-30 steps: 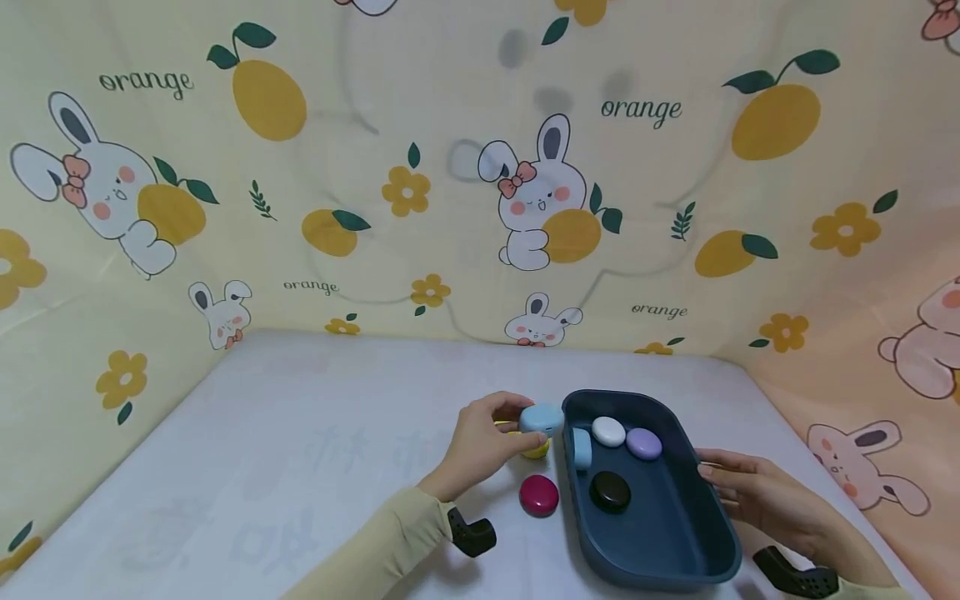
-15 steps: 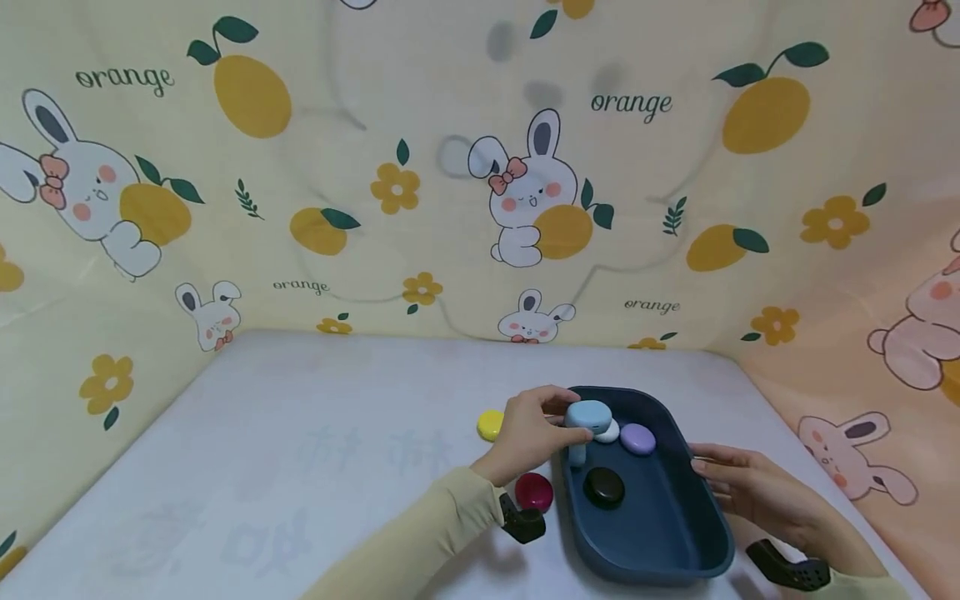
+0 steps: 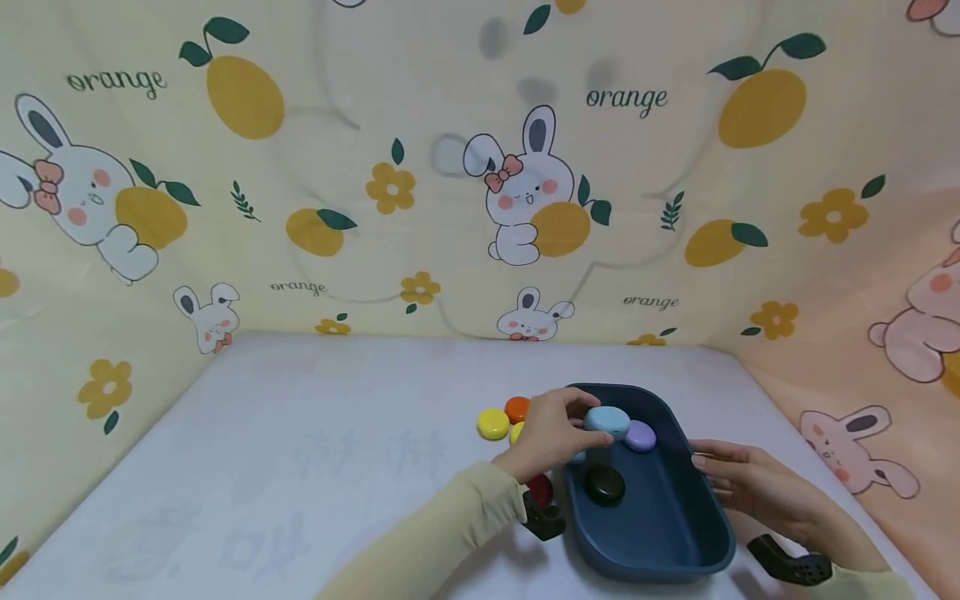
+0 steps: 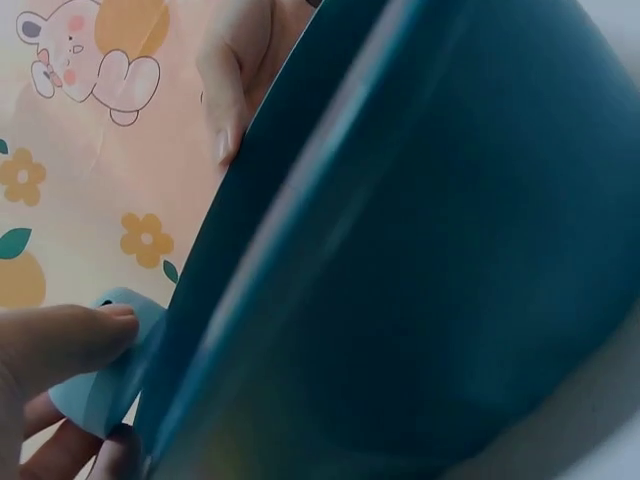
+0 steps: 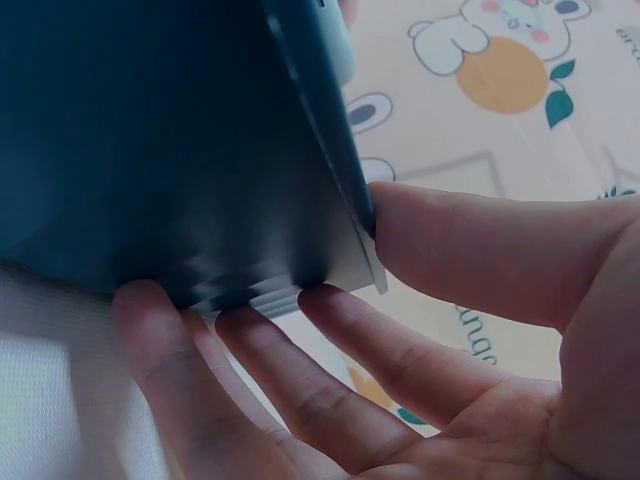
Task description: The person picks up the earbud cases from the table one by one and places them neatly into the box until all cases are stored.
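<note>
My left hand (image 3: 543, 432) pinches a rounded light blue disc (image 3: 607, 423) between thumb and fingers, above the far left part of a dark blue tray (image 3: 660, 533). In the left wrist view the light blue disc (image 4: 125, 365) shows behind the tray's rim. Inside the tray are a purple disc (image 3: 640, 436) and a black disc (image 3: 604, 485). Another light blue disc (image 3: 577, 457) by the left wall is mostly covered by my fingers. My right hand (image 3: 757, 483) grips the tray's right side. In the right wrist view its thumb (image 5: 450, 245) meets the rim, with fingertips against the outer wall.
Left of the tray lie a yellow disc (image 3: 492, 424), an orange disc (image 3: 517, 408) and a second yellow disc (image 3: 516, 433) partly behind my hand. A dark red disc (image 3: 540, 490) is partly hidden by my left wrist. A printed cloth backdrop (image 3: 450, 242) surrounds the white table (image 3: 315, 467).
My left hand has carried the light blue disc rightward, from beside the tray to over it. The white disc in the tray is now hidden. My right hand stays at the tray's side.
</note>
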`<state>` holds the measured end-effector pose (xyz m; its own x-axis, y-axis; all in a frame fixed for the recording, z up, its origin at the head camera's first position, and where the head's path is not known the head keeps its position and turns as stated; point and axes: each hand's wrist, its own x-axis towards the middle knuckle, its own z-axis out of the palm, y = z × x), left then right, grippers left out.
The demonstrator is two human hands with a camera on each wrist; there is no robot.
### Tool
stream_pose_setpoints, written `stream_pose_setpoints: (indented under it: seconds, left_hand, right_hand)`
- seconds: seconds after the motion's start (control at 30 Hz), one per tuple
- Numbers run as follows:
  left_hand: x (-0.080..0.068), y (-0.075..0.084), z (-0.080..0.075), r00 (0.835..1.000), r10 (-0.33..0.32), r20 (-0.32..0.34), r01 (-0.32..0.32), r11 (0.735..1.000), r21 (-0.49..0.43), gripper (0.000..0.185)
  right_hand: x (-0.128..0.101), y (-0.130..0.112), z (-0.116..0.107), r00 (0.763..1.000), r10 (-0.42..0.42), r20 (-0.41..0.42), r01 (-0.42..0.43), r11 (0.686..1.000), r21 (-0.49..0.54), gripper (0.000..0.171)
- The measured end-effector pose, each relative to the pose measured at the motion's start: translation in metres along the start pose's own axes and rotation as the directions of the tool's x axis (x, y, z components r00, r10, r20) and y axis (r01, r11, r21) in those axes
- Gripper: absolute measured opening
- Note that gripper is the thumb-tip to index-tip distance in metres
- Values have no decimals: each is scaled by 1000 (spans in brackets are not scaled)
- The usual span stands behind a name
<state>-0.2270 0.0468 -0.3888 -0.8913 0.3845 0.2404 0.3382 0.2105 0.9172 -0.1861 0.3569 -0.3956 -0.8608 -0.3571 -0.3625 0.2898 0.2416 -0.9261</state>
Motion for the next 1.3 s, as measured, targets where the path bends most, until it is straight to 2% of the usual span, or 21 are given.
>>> stream_pose_setpoints:
  seconds: [0.17, 0.33, 0.47, 0.67, 0.83, 0.93, 1.07, 1.2, 1.3]
  left_hand:
    - [2, 2, 5, 1000, 10, 26, -11, 1000, 12, 37]
    - [3, 4, 4, 998, 33, 44, -36, 997, 72, 53]
    - [2, 5, 2, 1000, 24, 14, -25, 998, 54, 62]
    - [-1, 5, -6, 997, 6, -71, -6, 1000, -12, 63]
    - [-8, 6, -22, 993, 26, -112, -27, 1000, -5, 55]
    - [-14, 4, -38, 993, 74, -92, -65, 993, 97, 53]
    - [-22, -2, -62, 993, 97, -66, -79, 971, 227, 47]
    - [-35, -10, -81, 998, 38, -47, -27, 976, 218, 40]
    - [-47, -15, -90, 1000, -11, -5, 12, 987, 162, 39]
  right_hand:
    - [0, -2, -1, 1000, -10, 4, 10, 1000, 2, 69]
    - [1, -2, 0, 1000, 5, -6, -5, 1000, 6, 70]
    - [1, -1, -1, 1000, 15, -6, -15, 1000, -1, 70]
    - [-2, 1, -5, 1000, 18, 9, -18, 1000, 4, 68]
    - [-2, 1, -7, 1000, 13, 24, -14, 999, 40, 65]
    - [-2, 2, -6, 999, 13, 32, -15, 998, 58, 64]
    - [-1, 3, -6, 999, 6, 49, -10, 997, 73, 63]
    - [0, 2, -6, 998, -11, 61, 7, 998, 70, 60]
    - [0, 2, -5, 998, -6, 56, 3, 998, 64, 60]
